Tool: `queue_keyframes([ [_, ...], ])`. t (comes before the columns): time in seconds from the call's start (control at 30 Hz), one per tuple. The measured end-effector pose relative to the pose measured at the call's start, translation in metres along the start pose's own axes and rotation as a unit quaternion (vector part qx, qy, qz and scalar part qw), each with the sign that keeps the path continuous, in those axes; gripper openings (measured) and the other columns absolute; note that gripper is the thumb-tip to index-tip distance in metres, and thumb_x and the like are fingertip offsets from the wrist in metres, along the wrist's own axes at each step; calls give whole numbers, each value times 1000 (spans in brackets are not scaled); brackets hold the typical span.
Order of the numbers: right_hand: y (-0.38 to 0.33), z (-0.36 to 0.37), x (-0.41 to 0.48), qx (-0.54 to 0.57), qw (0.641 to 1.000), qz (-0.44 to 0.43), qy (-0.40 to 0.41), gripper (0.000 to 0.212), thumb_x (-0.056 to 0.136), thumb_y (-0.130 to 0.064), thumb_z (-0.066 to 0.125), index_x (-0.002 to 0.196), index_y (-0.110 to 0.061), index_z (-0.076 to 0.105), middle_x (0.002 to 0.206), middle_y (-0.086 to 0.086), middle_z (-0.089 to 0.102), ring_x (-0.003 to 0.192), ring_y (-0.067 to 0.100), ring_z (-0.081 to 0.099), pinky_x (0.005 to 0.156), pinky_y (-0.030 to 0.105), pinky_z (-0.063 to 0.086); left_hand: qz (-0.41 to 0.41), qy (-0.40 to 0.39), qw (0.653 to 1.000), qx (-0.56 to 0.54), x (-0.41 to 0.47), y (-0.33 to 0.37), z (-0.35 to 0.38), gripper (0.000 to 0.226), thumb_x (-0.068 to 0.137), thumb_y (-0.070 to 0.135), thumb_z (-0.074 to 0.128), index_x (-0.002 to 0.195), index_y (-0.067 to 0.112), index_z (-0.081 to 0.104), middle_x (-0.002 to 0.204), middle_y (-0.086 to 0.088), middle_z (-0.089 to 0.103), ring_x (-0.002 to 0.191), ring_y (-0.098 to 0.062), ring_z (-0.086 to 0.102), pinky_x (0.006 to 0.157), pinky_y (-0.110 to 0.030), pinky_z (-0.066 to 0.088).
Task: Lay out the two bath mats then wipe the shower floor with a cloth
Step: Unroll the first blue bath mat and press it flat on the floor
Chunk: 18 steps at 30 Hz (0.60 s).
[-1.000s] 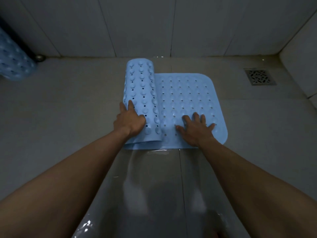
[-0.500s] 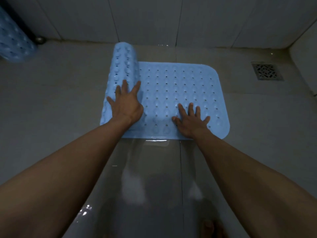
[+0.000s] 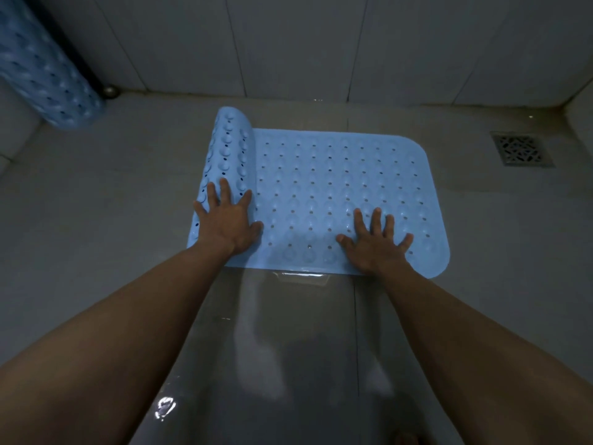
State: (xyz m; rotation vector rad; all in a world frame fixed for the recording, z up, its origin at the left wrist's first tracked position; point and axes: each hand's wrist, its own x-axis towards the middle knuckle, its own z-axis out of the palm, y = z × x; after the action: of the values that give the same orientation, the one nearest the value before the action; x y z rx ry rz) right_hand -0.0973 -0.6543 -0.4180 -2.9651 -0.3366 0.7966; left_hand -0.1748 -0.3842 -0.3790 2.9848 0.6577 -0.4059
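A light blue bath mat [image 3: 337, 194] with holes and bumps lies on the grey shower floor [image 3: 112, 203], mostly flat. Its left end is still curled into a small roll [image 3: 229, 149]. My left hand [image 3: 227, 223] rests flat with fingers spread against the near end of that roll. My right hand [image 3: 373, 242] presses flat on the mat's near right part. A second blue mat [image 3: 41, 75] stands rolled up at the far left against the wall. No cloth is in view.
White tiled walls [image 3: 288, 43] close the back and right. A metal floor drain [image 3: 519, 149] sits at the far right. A small metal knob [image 3: 110, 90] lies by the wall base. The near floor [image 3: 288, 348] looks wet and shiny.
The roll has moved left and shrunk as more mat lies flat. My left hand followed it left; my right hand stayed pressed on the mat.
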Motion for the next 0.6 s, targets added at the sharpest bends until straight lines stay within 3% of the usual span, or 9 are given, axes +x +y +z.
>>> queue_keyframes([
  [0.13, -3, 0, 0, 2, 1000, 21, -8, 78, 96, -72, 18, 156, -35, -17, 163, 4, -28, 150, 31, -23, 115, 69, -10, -33, 11, 999, 23, -1, -8, -5, 82, 93, 65, 47, 159, 30, 11, 165, -17, -13, 151, -43, -9, 115, -68, 7],
  [0.23, -25, -2, -1, 10, 999, 44, 21, 75, 101, -55, 25, 159, -23, -11, 163, 7, -26, 150, 32, -23, 114, 70, -8, -65, -2, 998, 1, -3, -17, -6, 78, 96, 54, 49, 159, 29, 9, 165, -17, -14, 151, -44, -5, 115, -70, 10],
  [0.3, -42, -4, 0, 19, 999, 14, 36, 72, 101, -45, 28, 159, -24, -9, 164, 6, -23, 151, 31, -21, 113, 71, -6, -77, -12, 996, -37, -3, -25, -4, 78, 97, 49, 49, 159, 31, 6, 165, -15, -17, 151, -44, -4, 114, -71, 13],
  [0.4, -53, 0, 2, 49, 999, -17, 0, 75, 94, -73, 21, 153, -46, -17, 163, 2, -29, 150, 31, -23, 110, 73, -11, -80, -16, 994, -71, -1, -37, -1, 88, 93, 55, 56, 159, 35, 1, 165, -13, -18, 150, -45, -4, 114, -70, 19],
  [0.47, -49, 4, 0, 41, 999, -11, 1, 89, 82, -88, 20, 152, -48, -18, 162, 2, -30, 150, 30, -23, 110, 70, -12, -75, -15, 994, -81, 1, -44, 0, 96, 89, 58, 61, 158, 36, 0, 165, -13, -17, 150, -45, -3, 114, -67, 22],
  [0.6, -42, 7, -5, 32, 999, -7, 24, 98, 80, -90, 25, 156, -41, -12, 164, 4, -24, 151, 28, -20, 115, 65, -9, -77, 4, 993, -93, 3, -52, -1, 88, 94, 50, 58, 159, 32, 2, 165, -16, -11, 150, -45, 3, 116, -63, 23],
])
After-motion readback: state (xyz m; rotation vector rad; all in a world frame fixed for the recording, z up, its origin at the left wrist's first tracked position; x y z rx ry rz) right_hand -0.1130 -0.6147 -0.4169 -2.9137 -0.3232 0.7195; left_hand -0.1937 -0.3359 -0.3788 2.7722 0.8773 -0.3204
